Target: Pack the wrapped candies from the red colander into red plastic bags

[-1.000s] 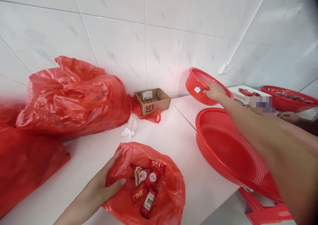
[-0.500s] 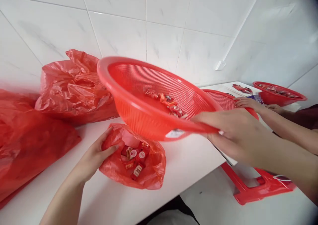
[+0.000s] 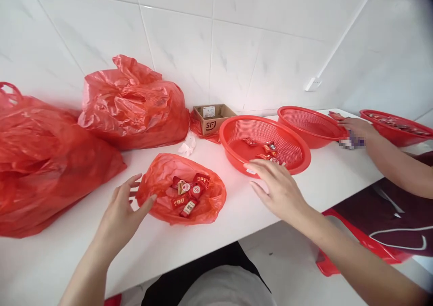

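Observation:
An opened red plastic bag (image 3: 158,171) lies on the white table with several small wrapped snacks (image 3: 186,193) inside. My left hand (image 3: 123,213) is at the bag's left side, fingers apart, thumb over its rim; whether it touches the plastic I cannot tell. A red mesh basket (image 3: 237,137) stands on the table to the right of the bag, holding several small wrapped pieces (image 3: 269,148). My right hand (image 3: 279,189) hovers by the basket's front rim with fingers spread and nothing in them.
Two full red plastic bags (image 3: 135,107) stand at the left by the tiled wall. Behind the basket is a small cardboard box (image 3: 216,116). A second red basket (image 3: 307,121) and a filled one (image 3: 395,123) stand farther right, near a co-worker's hand (image 3: 360,130).
The mesh basket, held tilted above the bag by my right hand before, now rests on the table, let go. My right hand is opened. My left hand's fingers have spread.

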Action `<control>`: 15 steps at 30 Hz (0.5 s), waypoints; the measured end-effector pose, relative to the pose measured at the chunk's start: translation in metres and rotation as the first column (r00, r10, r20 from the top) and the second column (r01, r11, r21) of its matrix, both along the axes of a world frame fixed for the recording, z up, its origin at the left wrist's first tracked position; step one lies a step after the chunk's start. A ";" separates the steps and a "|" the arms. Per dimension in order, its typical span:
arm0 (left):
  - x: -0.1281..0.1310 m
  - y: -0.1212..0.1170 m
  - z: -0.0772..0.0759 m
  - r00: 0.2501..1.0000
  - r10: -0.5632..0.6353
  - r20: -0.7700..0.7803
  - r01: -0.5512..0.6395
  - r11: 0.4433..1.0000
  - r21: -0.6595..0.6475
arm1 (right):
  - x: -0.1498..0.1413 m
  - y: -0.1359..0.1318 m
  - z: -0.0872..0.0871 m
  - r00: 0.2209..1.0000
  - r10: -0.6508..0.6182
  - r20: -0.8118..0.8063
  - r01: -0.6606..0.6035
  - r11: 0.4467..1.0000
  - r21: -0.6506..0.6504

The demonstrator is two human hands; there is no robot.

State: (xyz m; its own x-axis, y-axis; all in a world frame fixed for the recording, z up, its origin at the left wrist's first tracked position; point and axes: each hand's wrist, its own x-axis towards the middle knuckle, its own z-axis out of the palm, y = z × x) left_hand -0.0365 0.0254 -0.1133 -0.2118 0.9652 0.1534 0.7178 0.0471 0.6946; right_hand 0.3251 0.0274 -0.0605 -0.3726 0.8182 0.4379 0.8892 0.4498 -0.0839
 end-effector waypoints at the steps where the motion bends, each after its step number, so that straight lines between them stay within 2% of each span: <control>1: 0.002 -0.004 0.001 0.999 0.036 -0.042 -0.034 0.999 0.035 | -0.017 -0.003 0.000 0.996 0.071 -0.045 -0.072 0.997 -0.013; 3: 0.006 -0.008 0.004 0.981 0.096 -0.171 -0.083 0.993 0.083 | -0.050 -0.005 -0.001 0.981 0.192 -0.038 -0.196 0.970 -0.142; 4: 0.008 -0.009 0.006 0.966 0.110 -0.236 -0.092 0.992 0.084 | -0.064 -0.003 -0.004 0.980 0.197 0.012 -0.189 0.957 -0.219; 6: 0.010 -0.008 0.008 0.942 0.082 -0.327 -0.077 0.997 0.028 | -0.081 0.004 -0.012 0.975 0.151 0.165 -0.085 0.931 -0.354; 8: 0.008 -0.007 0.005 0.926 0.006 -0.377 -0.046 0.994 -0.097 | -0.084 0.014 -0.023 0.944 0.127 0.304 0.020 0.899 -0.438; 10: 0.005 -0.005 -0.003 0.921 -0.056 -0.386 -0.027 0.978 -0.206 | -0.078 0.021 -0.032 0.917 0.176 0.359 0.029 0.866 -0.499; 13: 0.001 -0.002 -0.015 0.956 -0.091 -0.279 0.024 0.971 -0.236 | -0.063 0.025 -0.034 0.937 0.231 0.263 -0.050 0.831 -0.555; 15: -0.002 -0.001 -0.011 0.976 -0.118 -0.184 0.074 0.971 -0.229 | -0.053 0.028 -0.022 0.981 0.175 0.078 -0.108 0.840 -0.531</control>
